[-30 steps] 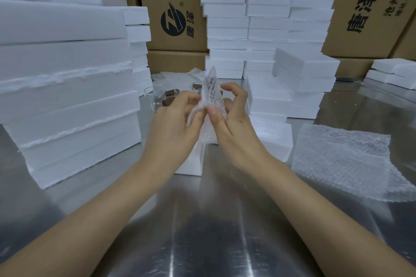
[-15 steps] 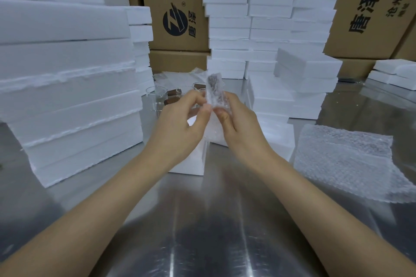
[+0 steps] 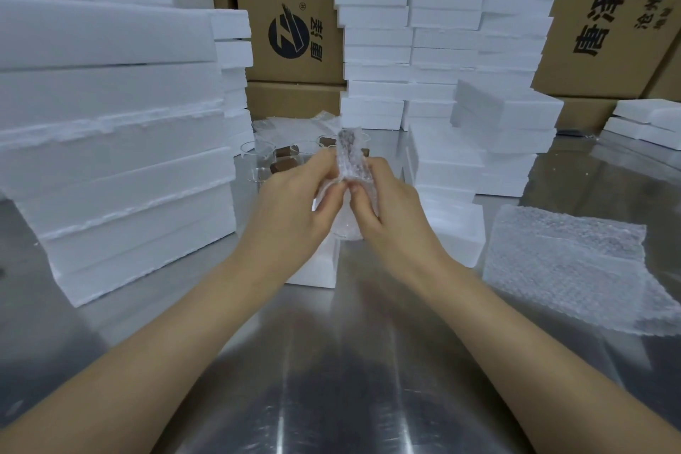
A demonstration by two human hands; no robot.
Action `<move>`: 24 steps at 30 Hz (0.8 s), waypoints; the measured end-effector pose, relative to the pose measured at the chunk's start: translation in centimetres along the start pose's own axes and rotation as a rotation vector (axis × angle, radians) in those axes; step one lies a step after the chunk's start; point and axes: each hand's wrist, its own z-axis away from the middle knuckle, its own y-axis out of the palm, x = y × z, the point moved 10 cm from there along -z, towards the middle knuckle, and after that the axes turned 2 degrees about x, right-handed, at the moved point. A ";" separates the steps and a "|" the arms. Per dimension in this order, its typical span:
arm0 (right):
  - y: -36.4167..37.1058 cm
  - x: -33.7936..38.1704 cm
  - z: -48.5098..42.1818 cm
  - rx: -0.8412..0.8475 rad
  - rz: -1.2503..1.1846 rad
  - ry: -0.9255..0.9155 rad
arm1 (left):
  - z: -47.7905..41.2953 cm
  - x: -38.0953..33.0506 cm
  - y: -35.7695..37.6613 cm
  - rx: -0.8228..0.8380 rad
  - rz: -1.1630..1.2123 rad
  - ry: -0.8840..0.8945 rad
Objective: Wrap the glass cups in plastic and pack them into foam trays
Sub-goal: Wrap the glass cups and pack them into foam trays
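**Grips.** The left grip has thumb and forefinger pinched on the plastic of the bubble-wrapped glass cup, on its left side. The right grip is pinched on the same wrap from the right, its tips almost meeting the left's. The other fingers of both curl under the bundle. Whether they bear on it cannot be told.

**Task item.** The bundle is held clear of the bench, centred between the two grips. Its long axis is roughly upright. A loose end of wrap stands above the fingertips and the bulk hangs below. The glass itself cannot be made out through the plastic.

**Governing relation.** A low foam tray lies on the bench directly under the hands and shows on either side of them. Its cavities are hidden. In my judgement the wrap is being closed, and placement will then be a short descent. Neither hand is nearer.

**Surroundings.**
- Unwrapped glass cups stand just beyond the left grip, with brown pieces of unclear kind among them.
- Spare bubble-wrap sheets lie at near right.
- Stacked foam trays stand at left and far centre.
- Cardboard cartons stand behind.
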 end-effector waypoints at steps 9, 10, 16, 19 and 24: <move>-1.9 -1.0 -0.3 -0.143 -0.145 0.091 | 0.5 3.2 2.7 0.183 0.430 -0.399; -1.9 -0.8 -0.2 -0.140 -0.143 0.073 | 0.5 2.8 2.8 0.229 0.394 -0.365; -1.9 0.1 0.0 -0.157 -0.052 0.001 | 0.4 1.5 2.6 0.297 0.172 -0.174; -1.1 -0.7 -0.2 -0.077 -0.172 0.092 | 0.8 3.3 3.5 0.301 0.402 -0.402; 0.7 -0.4 0.1 0.057 -0.310 0.145 | 0.9 4.8 2.3 0.111 0.555 -0.581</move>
